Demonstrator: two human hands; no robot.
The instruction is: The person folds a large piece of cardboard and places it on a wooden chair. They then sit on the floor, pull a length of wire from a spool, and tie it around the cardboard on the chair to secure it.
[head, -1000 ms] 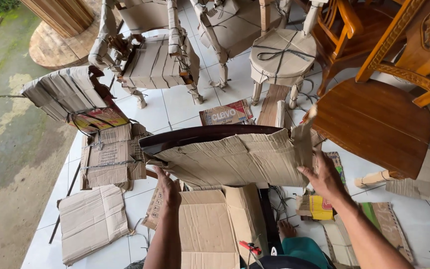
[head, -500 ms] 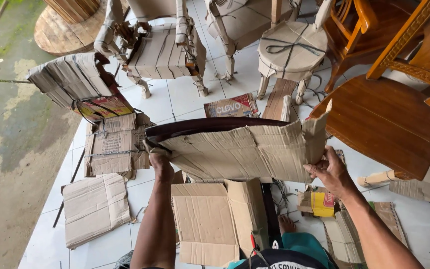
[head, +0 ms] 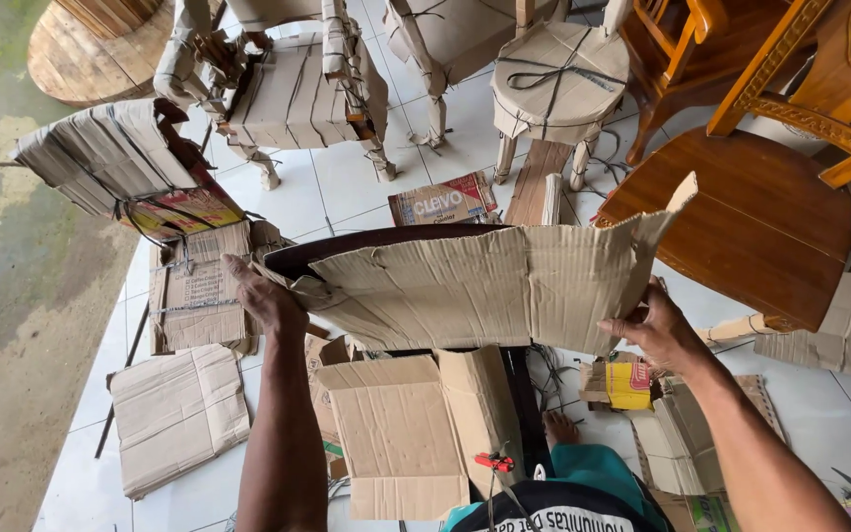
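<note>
Corrugated cardboard sheet (head: 485,286), brown and creased, is held stretched between both hands over a dark curved wooden piece (head: 376,241), whose edge shows just above the sheet's top fold. Left hand (head: 266,300) is clamped on the sheet's left end, fingers curled over the crumpled corner; whether the dark wood beneath is also gripped cannot be told. Right hand (head: 657,330) is closed on the lower right corner, thumb on the near face, fingers hidden behind it. A torn flap is seen rising above the right fingers, overlapping a brown polished seat (head: 760,232) behind. Below and between the two hands, flattened cardboard boxes (head: 406,433) lie on the white tiled floor (head: 347,187), with a red-handled tool (head: 492,461) resting near their lower edge. Left of the left fingers, a tied cardboard bundle (head: 194,291) and a loose folded sheet (head: 177,414) are noted. Just below the right fingers a small yellow packet (head: 627,382) is lying. Beyond the fingers, further out, a cardboard-wrapped chair (head: 293,94) and a wrapped round stool (head: 558,84), strapped with dark bands, are standing. A bare foot (head: 561,429) is visible below the sheet.
</note>
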